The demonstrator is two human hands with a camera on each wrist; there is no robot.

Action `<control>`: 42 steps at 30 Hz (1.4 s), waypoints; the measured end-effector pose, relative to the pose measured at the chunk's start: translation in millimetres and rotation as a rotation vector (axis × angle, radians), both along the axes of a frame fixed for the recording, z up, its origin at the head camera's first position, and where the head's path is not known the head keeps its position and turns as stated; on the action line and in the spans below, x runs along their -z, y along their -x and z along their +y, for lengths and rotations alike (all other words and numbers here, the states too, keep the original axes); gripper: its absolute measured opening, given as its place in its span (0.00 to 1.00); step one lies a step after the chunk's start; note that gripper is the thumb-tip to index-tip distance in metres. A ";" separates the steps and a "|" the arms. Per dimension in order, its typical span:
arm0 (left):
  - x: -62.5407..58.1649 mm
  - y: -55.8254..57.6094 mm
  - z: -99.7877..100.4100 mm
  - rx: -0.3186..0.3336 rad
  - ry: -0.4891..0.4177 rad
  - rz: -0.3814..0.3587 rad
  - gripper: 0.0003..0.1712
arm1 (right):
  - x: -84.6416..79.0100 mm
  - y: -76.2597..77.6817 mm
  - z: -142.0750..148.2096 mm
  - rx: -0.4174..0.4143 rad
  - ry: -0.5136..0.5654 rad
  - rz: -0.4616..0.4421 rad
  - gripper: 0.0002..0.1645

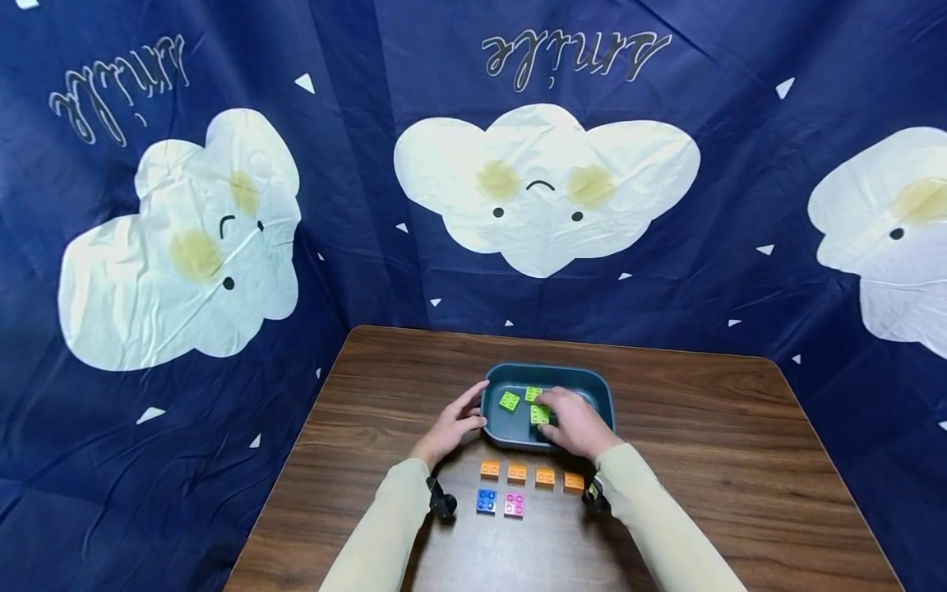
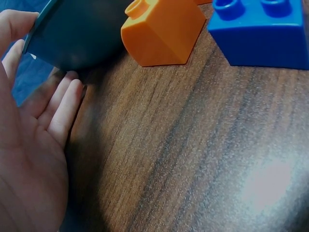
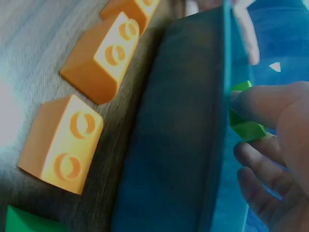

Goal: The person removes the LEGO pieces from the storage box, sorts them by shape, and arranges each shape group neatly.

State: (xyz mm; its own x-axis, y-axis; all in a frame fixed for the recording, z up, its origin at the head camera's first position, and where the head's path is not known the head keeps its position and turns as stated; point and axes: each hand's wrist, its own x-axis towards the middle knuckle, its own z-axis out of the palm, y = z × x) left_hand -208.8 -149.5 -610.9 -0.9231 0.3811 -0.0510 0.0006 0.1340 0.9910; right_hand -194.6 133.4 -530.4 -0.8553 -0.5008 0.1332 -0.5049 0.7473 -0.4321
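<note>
A dark teal bin stands on the table with several lime-green toy bricks inside. My right hand reaches into it over the right part and pinches a green brick between thumb and fingers. Two other green bricks show in the head view: one brick lies toward the left, another brick just behind the pinched one. My left hand rests against the bin's left side. Its extended fingers touch the rim and lower wall, as the left wrist view shows.
In front of the bin runs a row of several orange bricks with slanted sides. Nearer stand a blue brick and a pink brick. A green piece shows near the right wrist. Behind the wooden table hangs a blue cloth.
</note>
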 end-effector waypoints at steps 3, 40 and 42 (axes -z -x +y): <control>0.9 0.3 -0.5 0.000 -0.012 -0.005 0.41 | -4.2 -11.2 6.0 0.014 0.073 0.009 0.25; -33.1 -11.1 2.4 -0.002 -0.012 -0.015 0.41 | 65.8 -160.1 7.9 0.219 0.282 0.027 0.24; -33.1 -10.9 2.4 0.000 -0.014 -0.015 0.40 | 68.7 -160.9 5.9 0.246 0.284 0.032 0.24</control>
State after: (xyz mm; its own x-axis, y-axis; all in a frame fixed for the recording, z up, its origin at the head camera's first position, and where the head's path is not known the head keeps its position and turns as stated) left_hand -197.9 -147.1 -577.8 -0.9222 0.3819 -0.0600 -0.0147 0.1205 0.9926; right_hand -33.7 139.3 -599.1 -0.9386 -0.2201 0.2658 -0.3417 0.7009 -0.6261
